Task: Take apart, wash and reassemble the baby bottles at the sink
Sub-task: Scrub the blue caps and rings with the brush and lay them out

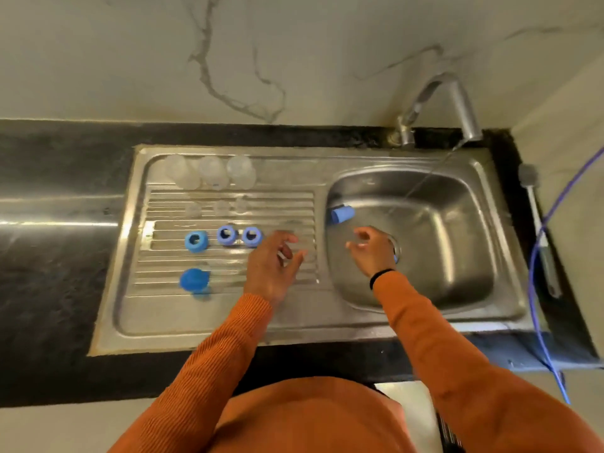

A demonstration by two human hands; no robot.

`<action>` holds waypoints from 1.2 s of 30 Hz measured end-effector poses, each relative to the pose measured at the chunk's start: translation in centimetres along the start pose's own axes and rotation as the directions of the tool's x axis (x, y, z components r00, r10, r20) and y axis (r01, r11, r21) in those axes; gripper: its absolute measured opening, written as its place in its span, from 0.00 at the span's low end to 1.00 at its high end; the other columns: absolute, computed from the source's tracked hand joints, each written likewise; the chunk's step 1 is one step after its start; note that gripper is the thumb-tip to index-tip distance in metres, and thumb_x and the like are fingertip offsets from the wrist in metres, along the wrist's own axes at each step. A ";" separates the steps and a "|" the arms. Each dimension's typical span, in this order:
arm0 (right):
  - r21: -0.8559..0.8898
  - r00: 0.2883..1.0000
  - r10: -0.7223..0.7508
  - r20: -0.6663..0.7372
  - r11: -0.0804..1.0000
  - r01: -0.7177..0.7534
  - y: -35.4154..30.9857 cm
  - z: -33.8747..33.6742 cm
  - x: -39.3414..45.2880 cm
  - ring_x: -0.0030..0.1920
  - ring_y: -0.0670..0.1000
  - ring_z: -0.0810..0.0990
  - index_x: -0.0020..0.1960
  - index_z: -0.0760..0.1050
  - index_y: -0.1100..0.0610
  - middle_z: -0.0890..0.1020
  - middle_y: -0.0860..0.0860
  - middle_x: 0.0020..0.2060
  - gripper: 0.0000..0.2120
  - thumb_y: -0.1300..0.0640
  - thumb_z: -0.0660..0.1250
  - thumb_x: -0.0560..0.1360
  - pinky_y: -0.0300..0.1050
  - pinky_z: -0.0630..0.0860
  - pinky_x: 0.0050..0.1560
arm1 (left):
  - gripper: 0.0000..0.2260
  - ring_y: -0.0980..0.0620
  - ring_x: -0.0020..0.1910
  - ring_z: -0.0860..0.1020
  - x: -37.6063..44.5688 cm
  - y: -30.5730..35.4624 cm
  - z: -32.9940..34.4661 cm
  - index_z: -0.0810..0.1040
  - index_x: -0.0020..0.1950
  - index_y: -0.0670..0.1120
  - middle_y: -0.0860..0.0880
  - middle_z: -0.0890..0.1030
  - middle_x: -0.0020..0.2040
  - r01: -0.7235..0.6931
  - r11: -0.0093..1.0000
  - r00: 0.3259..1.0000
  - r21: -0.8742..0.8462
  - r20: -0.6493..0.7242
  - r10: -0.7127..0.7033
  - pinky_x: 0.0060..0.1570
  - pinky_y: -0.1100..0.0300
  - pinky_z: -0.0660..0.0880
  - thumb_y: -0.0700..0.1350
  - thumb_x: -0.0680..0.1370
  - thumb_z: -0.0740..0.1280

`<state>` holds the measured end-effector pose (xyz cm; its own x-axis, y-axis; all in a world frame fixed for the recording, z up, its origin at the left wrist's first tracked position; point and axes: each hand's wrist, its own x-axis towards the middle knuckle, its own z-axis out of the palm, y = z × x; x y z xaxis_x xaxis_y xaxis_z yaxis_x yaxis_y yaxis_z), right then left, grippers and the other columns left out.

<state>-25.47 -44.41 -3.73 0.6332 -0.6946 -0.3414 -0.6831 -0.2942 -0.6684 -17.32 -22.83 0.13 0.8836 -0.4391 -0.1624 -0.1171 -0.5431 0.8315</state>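
Left hand over the drainboard, fingers loosely curled, holding nothing I can see. Right hand over the basin, fingers relaxed; blur hides any small part in it. Three clear bottles at drainboard's back, blurred; nipples barely discernible. Three blue rings, one cap; another cap in basin. Tap running. Black counter, marble wall.

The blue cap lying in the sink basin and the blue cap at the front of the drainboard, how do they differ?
The cap in the basin lies on its side against the basin's left wall; the cap on the drainboard stands on the ribbed tray. The basin cap looks paler blue, the drainboard cap deeper blue. Both are blue plastic, untouched by either hand.
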 end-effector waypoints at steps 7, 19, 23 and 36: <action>-0.428 0.943 0.237 0.232 0.896 -0.120 11.5 -4.0 7.7 0.67 0.65 0.75 0.65 0.81 0.52 0.76 0.63 0.69 0.15 0.58 0.63 0.82 0.52 0.71 0.70 | 0.11 0.55 0.40 0.79 1.1 6.3 9.8 0.81 0.60 0.48 0.49 0.83 0.46 0.043 0.996 0.995 0.083 0.087 -0.050 0.38 0.77 0.69 0.45 0.78 0.74; 0.329 0.844 0.423 0.329 0.786 -0.523 13.4 -5.5 13.2 0.48 0.62 0.83 0.57 0.73 0.60 0.80 0.64 0.57 0.14 0.62 0.75 0.75 0.59 0.82 0.51 | 0.14 0.49 0.39 0.84 2.4 8.9 18.6 0.81 0.54 0.47 0.46 0.85 0.41 0.352 0.909 0.934 -0.222 0.016 -0.357 0.42 0.56 0.81 0.57 0.81 0.69; 0.706 0.790 0.327 0.518 0.359 -0.611 9.4 -8.9 14.8 0.44 0.58 0.82 0.66 0.74 0.63 0.80 0.64 0.52 0.16 0.65 0.67 0.79 0.48 0.83 0.39 | 0.13 0.46 0.46 0.85 4.3 10.4 20.3 0.82 0.60 0.44 0.41 0.86 0.49 0.368 0.892 0.926 -0.263 0.018 -0.377 0.54 0.47 0.83 0.52 0.83 0.67; 0.787 0.794 0.128 0.594 0.112 -0.607 6.3 -16.1 14.4 0.46 0.55 0.84 0.56 0.84 0.63 0.85 0.61 0.52 0.11 0.60 0.70 0.77 0.49 0.75 0.66 | 0.20 0.52 0.56 0.81 12.0 16.6 25.6 0.78 0.67 0.51 0.49 0.81 0.59 0.024 0.996 0.998 -0.088 0.065 -0.018 0.62 0.51 0.80 0.42 0.77 0.75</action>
<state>-26.49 -66.86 -2.17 0.6315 -0.1990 -0.7494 -0.1743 0.9053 -0.3873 -20.26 -55.44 -1.64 0.8545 -0.4743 -0.2116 -0.0556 -0.4885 0.8708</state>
